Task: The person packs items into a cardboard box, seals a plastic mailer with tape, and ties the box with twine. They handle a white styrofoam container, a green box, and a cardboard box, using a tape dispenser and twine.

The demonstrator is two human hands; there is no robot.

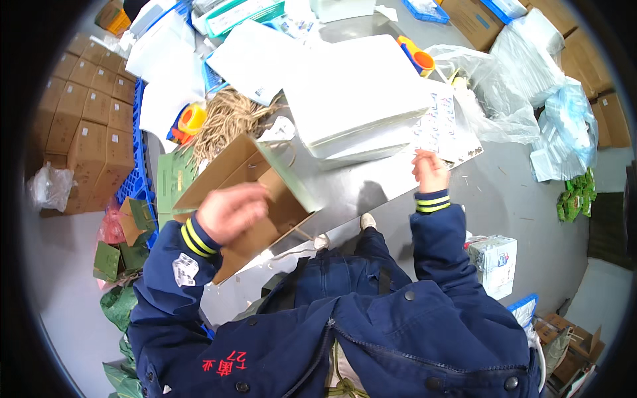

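My left hand (233, 212), slightly blurred, hovers over an open cardboard box (286, 191), brown inside and green outside. Its fingers are loosely extended and nothing shows in them. At the table's front edge, my right hand (430, 172) has its fingertips drawn together beside a sheet of printed stickers (444, 115). Whether a small piece is between those fingertips cannot be made out. Between the hands, on the metal table (343, 191), lies a stack of white foam-like slabs or lids (356, 94), overexposed on top.
A bundle of twine (229, 117) and a tape dispenser (189, 122) lie behind the box. Another tape dispenser (418, 57) stands at the back. Clear plastic bags (490, 94) spread to the right. Stacked cartons (94, 99) line the left. A wrapped pack (495, 263) is on my right.
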